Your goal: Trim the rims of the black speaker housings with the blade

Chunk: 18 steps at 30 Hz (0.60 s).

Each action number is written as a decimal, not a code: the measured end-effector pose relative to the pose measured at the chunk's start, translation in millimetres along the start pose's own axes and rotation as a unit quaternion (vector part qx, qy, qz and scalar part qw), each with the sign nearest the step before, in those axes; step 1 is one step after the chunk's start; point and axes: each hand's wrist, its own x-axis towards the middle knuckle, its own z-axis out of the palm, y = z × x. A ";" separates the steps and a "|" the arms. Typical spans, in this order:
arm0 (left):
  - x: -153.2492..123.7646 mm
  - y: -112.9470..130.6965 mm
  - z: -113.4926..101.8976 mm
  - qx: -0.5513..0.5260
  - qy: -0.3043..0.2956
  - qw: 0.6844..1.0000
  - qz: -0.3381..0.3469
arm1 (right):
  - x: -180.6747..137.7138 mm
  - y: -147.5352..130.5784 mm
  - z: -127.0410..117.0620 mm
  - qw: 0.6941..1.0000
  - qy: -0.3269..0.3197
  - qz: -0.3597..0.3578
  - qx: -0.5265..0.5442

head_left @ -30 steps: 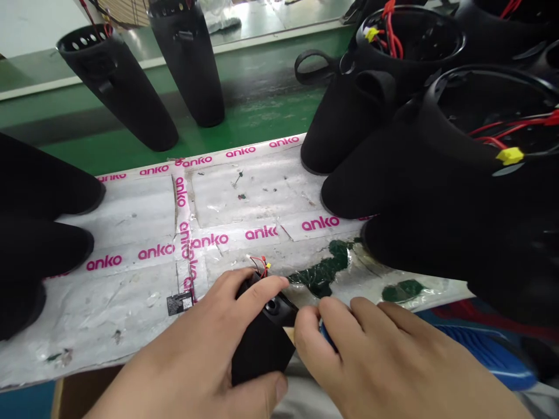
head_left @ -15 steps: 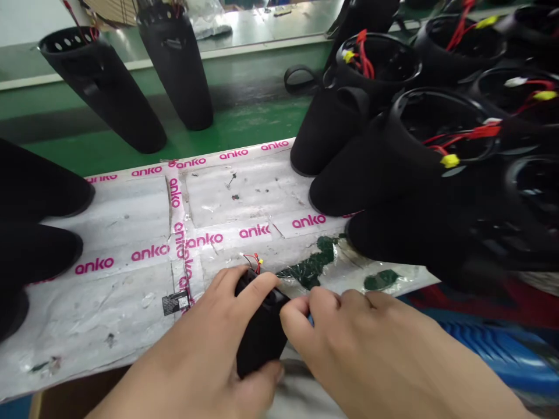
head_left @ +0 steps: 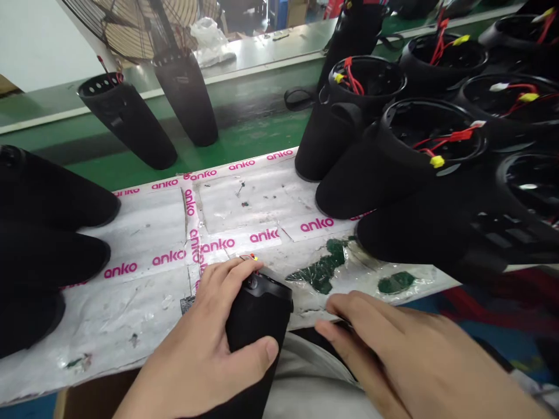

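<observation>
A black fabric-covered speaker housing is held tilted at the bench's near edge, its rim end pointing away from me. My left hand wraps around it, fingers over the far left side and thumb across the front. Thin red and yellow wire ends poke out just beyond my fingers. To the right of the housing, apart from it, hovers my right hand. Its thumb and bent fingers are separated, and I see nothing held between them. The palm side is hidden.
White foam sheeting with pink "anko" tape covers the bench. Several black housings with red and yellow wires stand at right; others lie at left. Two more lean on the green surface behind. A fan stands farther back.
My right hand has drawn off the housing to the right, and its fingers have parted. More of the housing shows in my left hand. The whole view has shifted slightly.
</observation>
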 end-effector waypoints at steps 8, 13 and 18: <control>-22.6 -14.7 -13.1 -0.007 0.175 0.984 -0.009 | 10.8 -36.8 44.1 0.950 -0.002 0.079 0.302; -26.1 -15.4 -16.6 -0.010 0.191 0.981 -0.031 | 20.1 -45.6 58.4 0.954 0.045 0.024 0.297; -25.0 -16.7 -15.2 -0.011 0.180 0.983 -0.023 | 20.4 -47.7 60.5 0.949 0.045 0.039 0.308</control>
